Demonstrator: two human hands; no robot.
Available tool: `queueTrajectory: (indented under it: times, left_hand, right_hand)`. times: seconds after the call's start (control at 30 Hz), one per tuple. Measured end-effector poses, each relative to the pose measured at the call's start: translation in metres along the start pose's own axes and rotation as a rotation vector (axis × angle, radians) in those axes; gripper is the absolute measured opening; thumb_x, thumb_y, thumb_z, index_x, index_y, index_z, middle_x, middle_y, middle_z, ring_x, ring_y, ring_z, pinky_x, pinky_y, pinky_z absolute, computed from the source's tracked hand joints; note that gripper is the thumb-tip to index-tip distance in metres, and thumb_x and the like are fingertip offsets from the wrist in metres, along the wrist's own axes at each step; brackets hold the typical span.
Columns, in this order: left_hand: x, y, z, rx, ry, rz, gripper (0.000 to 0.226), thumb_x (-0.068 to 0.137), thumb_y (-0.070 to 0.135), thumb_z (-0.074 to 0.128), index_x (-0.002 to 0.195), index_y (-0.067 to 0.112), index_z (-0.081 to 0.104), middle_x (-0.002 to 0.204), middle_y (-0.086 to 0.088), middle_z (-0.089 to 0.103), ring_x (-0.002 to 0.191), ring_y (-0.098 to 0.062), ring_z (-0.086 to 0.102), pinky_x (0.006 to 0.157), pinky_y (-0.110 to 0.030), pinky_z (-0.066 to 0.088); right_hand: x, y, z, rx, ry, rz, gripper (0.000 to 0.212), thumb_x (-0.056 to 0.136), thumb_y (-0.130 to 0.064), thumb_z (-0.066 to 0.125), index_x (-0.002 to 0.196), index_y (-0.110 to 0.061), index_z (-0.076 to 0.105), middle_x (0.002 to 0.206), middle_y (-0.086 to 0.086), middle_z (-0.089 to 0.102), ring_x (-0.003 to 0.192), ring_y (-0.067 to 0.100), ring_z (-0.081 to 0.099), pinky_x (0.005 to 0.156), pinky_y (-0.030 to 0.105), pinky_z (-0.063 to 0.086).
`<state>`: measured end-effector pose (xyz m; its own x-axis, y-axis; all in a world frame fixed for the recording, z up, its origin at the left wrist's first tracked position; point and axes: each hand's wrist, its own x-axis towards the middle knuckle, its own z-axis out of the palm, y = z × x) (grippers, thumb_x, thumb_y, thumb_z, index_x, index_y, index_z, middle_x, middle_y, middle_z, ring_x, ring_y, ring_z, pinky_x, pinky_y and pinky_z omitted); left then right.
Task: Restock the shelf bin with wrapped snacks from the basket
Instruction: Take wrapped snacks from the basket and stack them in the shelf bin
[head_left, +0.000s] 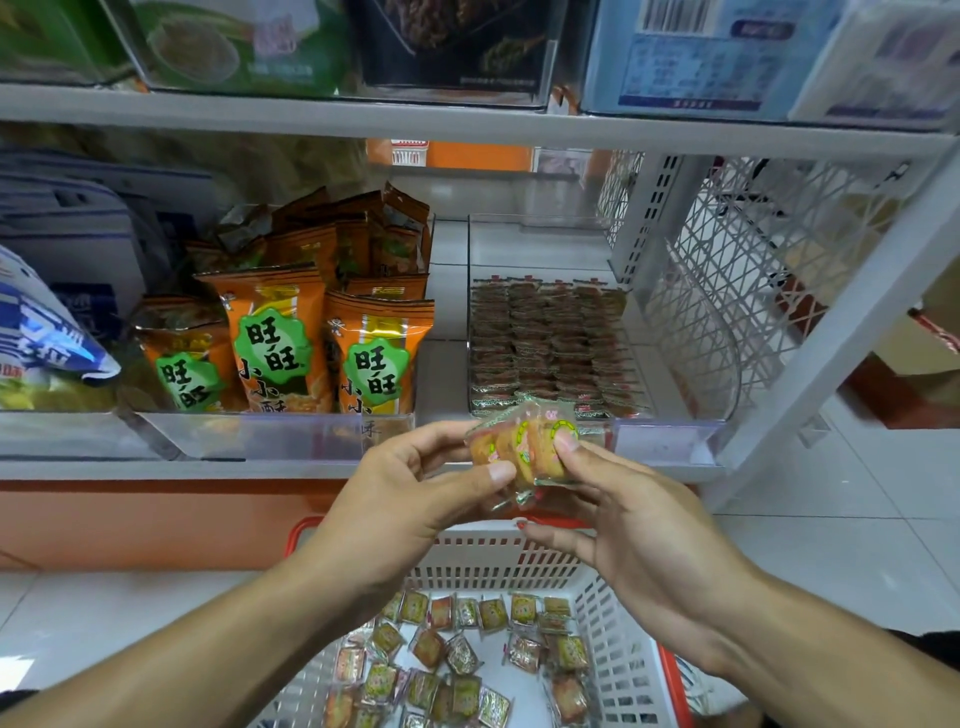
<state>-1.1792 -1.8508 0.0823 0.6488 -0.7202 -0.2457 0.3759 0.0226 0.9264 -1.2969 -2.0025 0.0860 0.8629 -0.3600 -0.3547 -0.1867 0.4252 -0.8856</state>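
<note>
A: Where are the snacks?
B: Loose in the basket (613, 613); both the left hand (410, 499) and right hand (623, 525) pinch a small stack of packets (524, 447) above it.
A: Next?
B: Probably squaring the stack, then setting it into the clear bin (670, 436), atop the rows.

Orange-and-yellow wrapped snacks (524, 449) with green rings are shown; the basket (618, 639) is white lattice, red-rimmed. Orange bags (280, 338) bear green badges. The shelf (467, 127) is white, floor tiles (857, 551) pale.
</note>
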Motion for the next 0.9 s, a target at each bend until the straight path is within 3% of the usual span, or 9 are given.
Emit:
queueTrajectory:
  times: [0.07, 0.17, 0.27, 0.33, 0.4, 0.5, 0.67, 0.8, 0.9]
  left_hand:
    - [0.001, 0.0, 0.001, -0.042, -0.019, -0.034, 0.037, 0.074, 0.03, 0.087, 0.105, 0.012, 0.077, 0.098, -0.01, 0.079, 0.087, -0.021, 0.077, 0.08, -0.031, 0.063]
    - [0.003, -0.001, 0.0, -0.005, 0.018, -0.084, 0.05, 0.072, 0.03, 0.084, 0.111, 0.005, 0.066, 0.105, -0.018, 0.078, 0.09, -0.026, 0.077, 0.083, -0.037, 0.064]
    - [0.003, -0.004, 0.001, -0.025, 0.071, -0.078, 0.049, 0.071, 0.03, 0.081, 0.111, 0.005, 0.066, 0.103, -0.016, 0.079, 0.089, -0.025, 0.078, 0.073, -0.03, 0.064]
    - [0.004, -0.004, 0.001, -0.06, 0.107, -0.056, 0.045, 0.074, 0.031, 0.079, 0.109, 0.006, 0.069, 0.103, -0.016, 0.079, 0.089, -0.025, 0.078, 0.071, -0.025, 0.062]
    - [0.005, -0.005, -0.001, -0.055, 0.15, -0.024, 0.036, 0.08, 0.031, 0.076, 0.108, 0.009, 0.073, 0.103, -0.014, 0.079, 0.092, -0.024, 0.077, 0.078, -0.028, 0.059]
    - [0.006, -0.006, -0.003, -0.044, 0.207, -0.008, 0.025, 0.085, 0.031, 0.075, 0.104, 0.015, 0.077, 0.102, -0.01, 0.08, 0.091, -0.017, 0.076, 0.088, -0.032, 0.051]
    - [0.006, -0.009, 0.003, -0.145, 0.14, 0.039, 0.041, 0.079, 0.024, 0.076, 0.116, 0.008, 0.068, 0.113, -0.013, 0.077, 0.105, -0.022, 0.075, 0.092, -0.031, 0.059]
    - [0.007, -0.01, 0.002, -0.232, 0.12, 0.066, 0.043, 0.07, 0.012, 0.086, 0.109, 0.009, 0.069, 0.117, -0.019, 0.074, 0.105, -0.029, 0.075, 0.081, -0.027, 0.061]
    - [0.007, -0.011, 0.001, -0.224, 0.063, 0.085, 0.032, 0.069, 0.005, 0.087, 0.096, 0.018, 0.077, 0.113, -0.016, 0.075, 0.1, -0.026, 0.076, 0.077, -0.026, 0.061]
  right_hand:
    - [0.0, 0.0, -0.002, -0.066, 0.016, -0.046, 0.024, 0.09, -0.032, 0.065, 0.108, -0.021, 0.076, 0.107, 0.007, 0.076, 0.093, 0.018, 0.072, 0.083, 0.035, 0.059]
    - [0.001, -0.001, -0.004, -0.206, -0.008, -0.101, 0.017, 0.095, -0.024, 0.064, 0.11, -0.022, 0.072, 0.109, 0.008, 0.076, 0.098, 0.023, 0.071, 0.089, 0.039, 0.056]
    - [0.0, -0.006, -0.007, -0.199, 0.03, -0.135, 0.012, 0.094, -0.017, 0.066, 0.105, -0.018, 0.072, 0.104, 0.012, 0.077, 0.095, 0.028, 0.073, 0.094, 0.045, 0.053]
    - [0.002, -0.013, -0.012, -0.321, 0.113, -0.228, 0.011, 0.087, -0.018, 0.075, 0.099, -0.02, 0.074, 0.099, 0.009, 0.077, 0.091, 0.028, 0.073, 0.089, 0.044, 0.055]
    - [0.003, -0.022, -0.017, -0.392, 0.152, -0.302, 0.022, 0.076, -0.022, 0.082, 0.097, -0.02, 0.075, 0.094, 0.005, 0.077, 0.082, 0.018, 0.069, 0.075, 0.03, 0.054]
    - [0.004, -0.024, -0.02, -0.161, 0.062, -0.26, 0.037, 0.072, -0.017, 0.076, 0.107, -0.012, 0.066, 0.099, 0.009, 0.077, 0.08, 0.014, 0.07, 0.06, 0.022, 0.053]
    - [0.005, -0.008, -0.007, 0.061, -0.013, -0.095, 0.044, 0.082, -0.002, 0.069, 0.124, -0.013, 0.06, 0.115, 0.013, 0.074, 0.093, 0.026, 0.074, 0.074, 0.033, 0.061]
    - [0.007, 0.003, -0.002, -0.233, 0.047, -0.172, 0.024, 0.098, -0.027, 0.062, 0.12, -0.03, 0.072, 0.114, 0.0, 0.075, 0.101, 0.021, 0.071, 0.093, 0.044, 0.058]
    - [0.005, 0.005, 0.001, -0.315, 0.0, -0.18, 0.032, 0.093, -0.052, 0.06, 0.119, -0.036, 0.072, 0.115, -0.004, 0.075, 0.109, 0.019, 0.068, 0.093, 0.041, 0.058]
